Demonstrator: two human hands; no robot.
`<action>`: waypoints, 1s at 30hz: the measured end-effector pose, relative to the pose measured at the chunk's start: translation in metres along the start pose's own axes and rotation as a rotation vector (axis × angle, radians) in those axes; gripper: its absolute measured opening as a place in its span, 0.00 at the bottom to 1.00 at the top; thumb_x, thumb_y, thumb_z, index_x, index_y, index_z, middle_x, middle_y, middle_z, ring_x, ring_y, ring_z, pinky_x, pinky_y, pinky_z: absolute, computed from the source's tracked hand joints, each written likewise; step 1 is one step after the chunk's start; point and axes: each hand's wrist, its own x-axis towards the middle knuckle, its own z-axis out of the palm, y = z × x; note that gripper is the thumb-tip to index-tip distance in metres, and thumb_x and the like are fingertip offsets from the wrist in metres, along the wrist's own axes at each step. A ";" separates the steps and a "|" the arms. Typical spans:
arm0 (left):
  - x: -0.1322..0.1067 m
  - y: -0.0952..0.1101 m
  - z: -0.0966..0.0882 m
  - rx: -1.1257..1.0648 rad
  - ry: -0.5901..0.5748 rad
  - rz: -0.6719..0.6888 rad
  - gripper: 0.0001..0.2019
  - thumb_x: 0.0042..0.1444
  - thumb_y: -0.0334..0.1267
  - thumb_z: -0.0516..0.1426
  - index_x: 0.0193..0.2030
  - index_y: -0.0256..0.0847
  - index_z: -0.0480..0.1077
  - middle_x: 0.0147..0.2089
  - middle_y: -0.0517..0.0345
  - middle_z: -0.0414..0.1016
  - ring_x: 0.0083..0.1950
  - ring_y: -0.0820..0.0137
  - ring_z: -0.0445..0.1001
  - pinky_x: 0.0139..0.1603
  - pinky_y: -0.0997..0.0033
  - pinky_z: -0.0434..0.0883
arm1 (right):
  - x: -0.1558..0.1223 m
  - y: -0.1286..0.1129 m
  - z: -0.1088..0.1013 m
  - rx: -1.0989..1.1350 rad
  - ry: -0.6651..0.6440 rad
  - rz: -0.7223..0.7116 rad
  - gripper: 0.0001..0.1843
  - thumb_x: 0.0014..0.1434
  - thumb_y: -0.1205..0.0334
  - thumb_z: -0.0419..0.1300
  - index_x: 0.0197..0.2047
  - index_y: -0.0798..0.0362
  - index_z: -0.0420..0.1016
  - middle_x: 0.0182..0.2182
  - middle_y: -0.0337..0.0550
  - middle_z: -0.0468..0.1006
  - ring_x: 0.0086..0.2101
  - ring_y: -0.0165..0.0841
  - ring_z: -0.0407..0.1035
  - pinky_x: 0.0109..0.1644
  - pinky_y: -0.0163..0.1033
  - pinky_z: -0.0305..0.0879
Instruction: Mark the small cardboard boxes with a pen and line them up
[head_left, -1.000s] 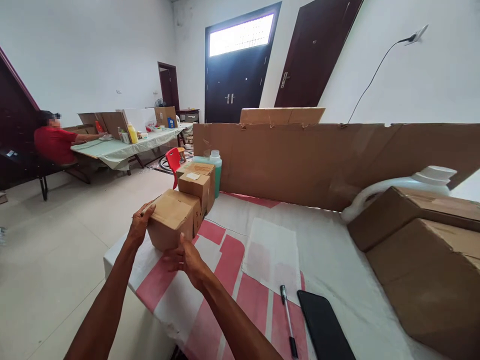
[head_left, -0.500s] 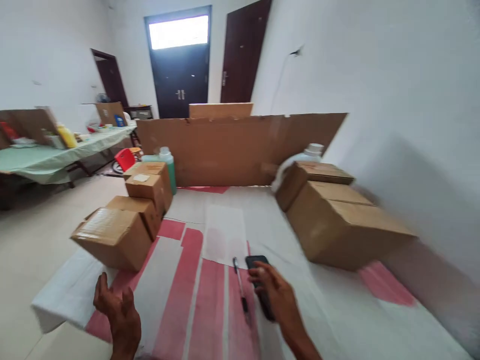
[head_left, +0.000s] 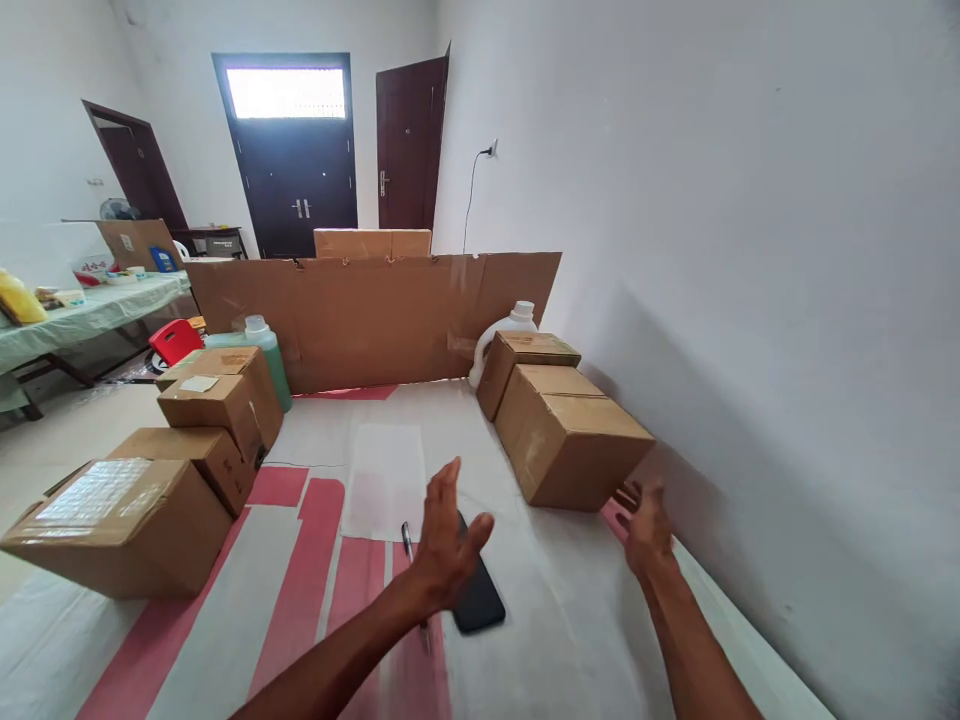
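I've moved off the left-side brown cardboard box (head_left: 161,540) — work shifts right. Left hand (head_left: 446,545): spread, empty, above the flat black slab (head_left: 481,600); right hand (head_left: 646,528): fingers parted beside the right-side brown carton (head_left: 577,455) — contact unclear.

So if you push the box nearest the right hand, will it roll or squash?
The box probably won't roll: its sides look flat. It may slide rather than tip, as it looks wider than tall. Its straight edges suggest fairly stiff cardboard.
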 end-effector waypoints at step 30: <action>-0.108 -0.098 -0.171 -0.047 0.687 -0.256 0.31 0.68 0.64 0.47 0.67 0.45 0.61 0.66 0.43 0.68 0.69 0.55 0.68 0.68 0.48 0.67 | -0.277 0.042 0.191 0.070 -1.006 -0.024 0.41 0.67 0.29 0.47 0.72 0.46 0.65 0.71 0.48 0.65 0.69 0.45 0.58 0.74 0.57 0.53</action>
